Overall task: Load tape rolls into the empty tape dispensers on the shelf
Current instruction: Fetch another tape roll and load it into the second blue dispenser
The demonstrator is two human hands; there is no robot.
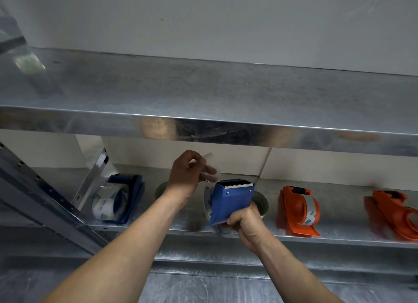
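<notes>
My right hand grips a blue tape dispenser by its lower end, held in front of the lower shelf with its serrated blade on top. A roll of clear tape sits in it, mostly hidden behind the blue body. My left hand pinches the free end of the clear tape strip just above and left of the blade.
Left on the lower shelf lies a blue dispenser with a tape roll in it. To the right stand an orange dispenser holding a roll and another orange dispenser, blurred. The upper shelf juts out overhead. A slanted metal upright is at left.
</notes>
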